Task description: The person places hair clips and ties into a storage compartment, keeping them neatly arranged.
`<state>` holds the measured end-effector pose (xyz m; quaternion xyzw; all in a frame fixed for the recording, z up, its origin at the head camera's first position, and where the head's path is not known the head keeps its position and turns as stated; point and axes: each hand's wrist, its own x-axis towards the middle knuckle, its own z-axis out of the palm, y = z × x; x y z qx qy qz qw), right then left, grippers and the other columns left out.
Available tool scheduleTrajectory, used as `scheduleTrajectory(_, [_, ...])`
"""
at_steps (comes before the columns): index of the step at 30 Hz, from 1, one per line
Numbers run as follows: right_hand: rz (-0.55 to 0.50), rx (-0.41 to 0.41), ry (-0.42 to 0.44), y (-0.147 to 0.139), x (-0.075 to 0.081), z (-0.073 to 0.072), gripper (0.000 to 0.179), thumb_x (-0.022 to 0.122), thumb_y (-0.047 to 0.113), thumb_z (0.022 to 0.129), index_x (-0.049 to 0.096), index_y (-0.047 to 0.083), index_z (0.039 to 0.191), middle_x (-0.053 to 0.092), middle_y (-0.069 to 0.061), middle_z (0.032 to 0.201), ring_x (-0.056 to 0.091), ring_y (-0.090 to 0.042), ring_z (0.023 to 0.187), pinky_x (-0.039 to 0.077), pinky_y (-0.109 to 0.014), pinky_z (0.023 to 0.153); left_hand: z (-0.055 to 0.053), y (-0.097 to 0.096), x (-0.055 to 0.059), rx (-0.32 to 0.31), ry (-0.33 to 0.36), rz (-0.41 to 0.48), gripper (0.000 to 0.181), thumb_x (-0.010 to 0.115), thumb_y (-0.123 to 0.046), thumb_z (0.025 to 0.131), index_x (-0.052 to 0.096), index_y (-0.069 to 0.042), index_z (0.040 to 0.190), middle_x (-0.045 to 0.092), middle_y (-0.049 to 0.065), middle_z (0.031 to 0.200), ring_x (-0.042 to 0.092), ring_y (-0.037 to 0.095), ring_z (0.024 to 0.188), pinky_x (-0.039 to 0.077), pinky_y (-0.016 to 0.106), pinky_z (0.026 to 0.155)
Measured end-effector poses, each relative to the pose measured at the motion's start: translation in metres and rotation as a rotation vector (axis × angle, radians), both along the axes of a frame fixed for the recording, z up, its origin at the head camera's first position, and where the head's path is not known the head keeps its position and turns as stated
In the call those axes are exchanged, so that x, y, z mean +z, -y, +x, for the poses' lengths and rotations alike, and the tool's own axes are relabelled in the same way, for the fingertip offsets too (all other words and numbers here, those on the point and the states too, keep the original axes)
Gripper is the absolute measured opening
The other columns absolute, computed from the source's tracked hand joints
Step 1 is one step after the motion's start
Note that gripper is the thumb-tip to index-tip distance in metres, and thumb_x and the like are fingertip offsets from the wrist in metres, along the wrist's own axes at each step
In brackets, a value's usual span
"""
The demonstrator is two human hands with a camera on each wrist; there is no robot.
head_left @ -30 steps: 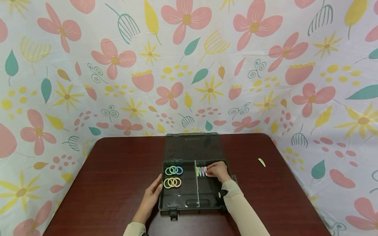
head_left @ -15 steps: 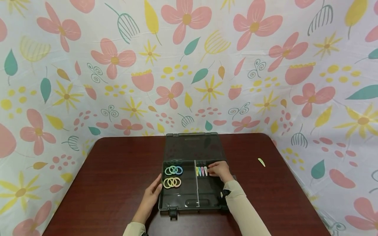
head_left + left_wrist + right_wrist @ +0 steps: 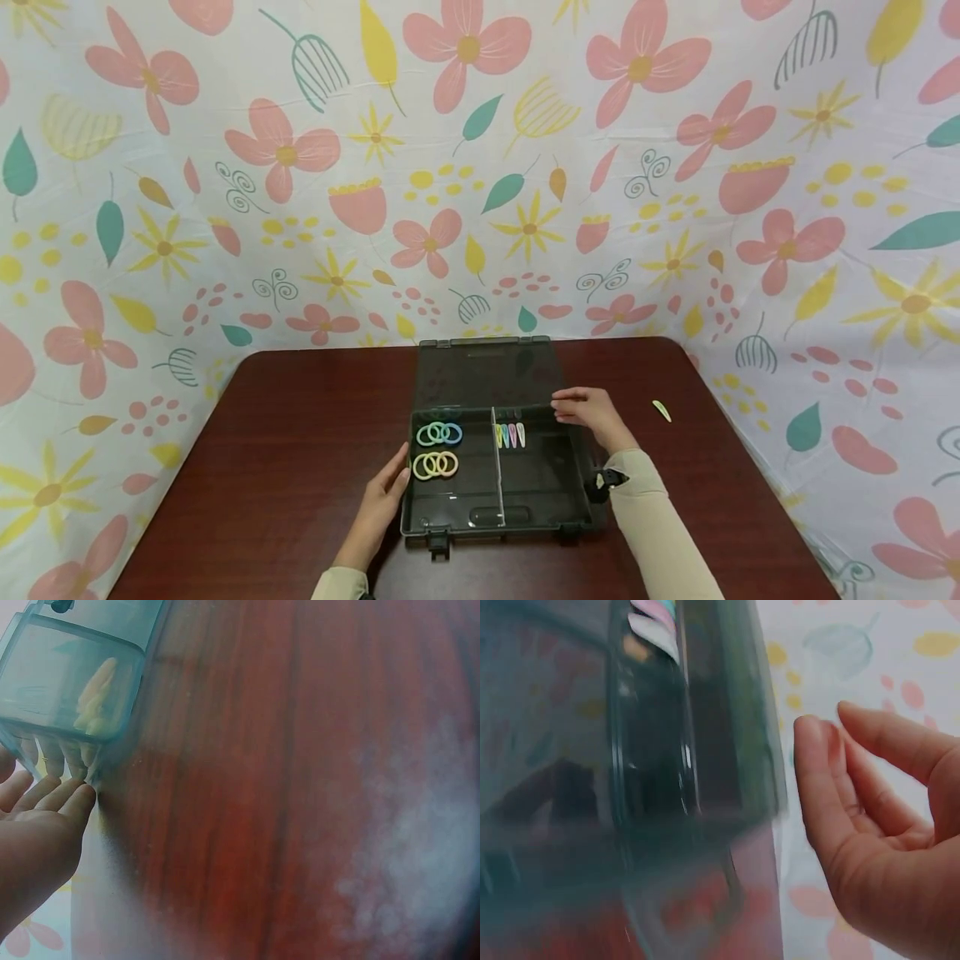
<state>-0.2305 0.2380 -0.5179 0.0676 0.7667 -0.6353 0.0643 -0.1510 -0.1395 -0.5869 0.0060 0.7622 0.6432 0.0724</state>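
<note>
A dark see-through plastic case (image 3: 540,487) lies on the table with its lid (image 3: 487,375) folded back. Several snap hair clips (image 3: 512,435) in yellow, blue, pink and white stand in a row in its right compartment. The left compartment holds two rows of ring-shaped hair ties, blue-green ones (image 3: 439,433) behind yellow-pink ones (image 3: 435,465). My left hand (image 3: 381,504) rests its extended fingers against the case's left wall. Over the back right corner is my right hand (image 3: 596,417), thumb and fingertips apart with nothing between them in the right wrist view.
One yellow-green hair clip (image 3: 662,410) lies on the brown table (image 3: 315,417) to the right of the case. A clear divider (image 3: 497,475) splits the case's inside. Flowered cloth (image 3: 450,250) hangs behind the table and at both sides.
My right hand has let go of the white clip at the end of the row and moved right and back to the case's rear edge. The left hand stays at the left wall.
</note>
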Motion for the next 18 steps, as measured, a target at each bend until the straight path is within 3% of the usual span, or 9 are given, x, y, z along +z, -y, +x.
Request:
scheduleTrajectory(5, [-0.017,0.0,-0.056,-0.035,0.003,0.001,0.041,0.064,0.01,0.094,0.055,-0.01,0.128,0.064,-0.017,0.116,0.066,-0.026,0.1,0.053,-0.041,0.089,0.0,-0.001,0.0,0.002,-0.001,0.003,0.051,0.051,-0.017,0.101,0.037,-0.019,0.15,0.03,0.011,0.154,0.024,0.037,0.141,0.029,0.058,0.108])
scheduleTrajectory(14, [0.001,-0.055,-0.105,-0.088,-0.003,0.004,0.051,0.064,0.024,0.094,0.05,-0.004,0.135,0.046,-0.025,0.139,0.064,-0.011,0.104,0.041,-0.049,0.101,0.002,-0.001,0.003,-0.005,0.004,0.004,0.051,0.051,-0.018,0.101,0.036,-0.02,0.151,0.028,0.011,0.155,0.022,0.038,0.142,0.028,0.059,0.108])
scheduleTrajectory(18, [0.053,-0.13,-0.131,-0.106,-0.007,0.005,0.051,0.065,0.028,0.094,0.053,-0.001,0.134,0.055,-0.012,0.132,0.064,-0.004,0.1,0.044,-0.048,0.099,0.002,-0.001,0.005,-0.005,0.02,0.011,0.051,0.051,-0.019,0.101,0.036,-0.021,0.15,0.028,0.011,0.155,0.022,0.038,0.142,0.028,0.058,0.108])
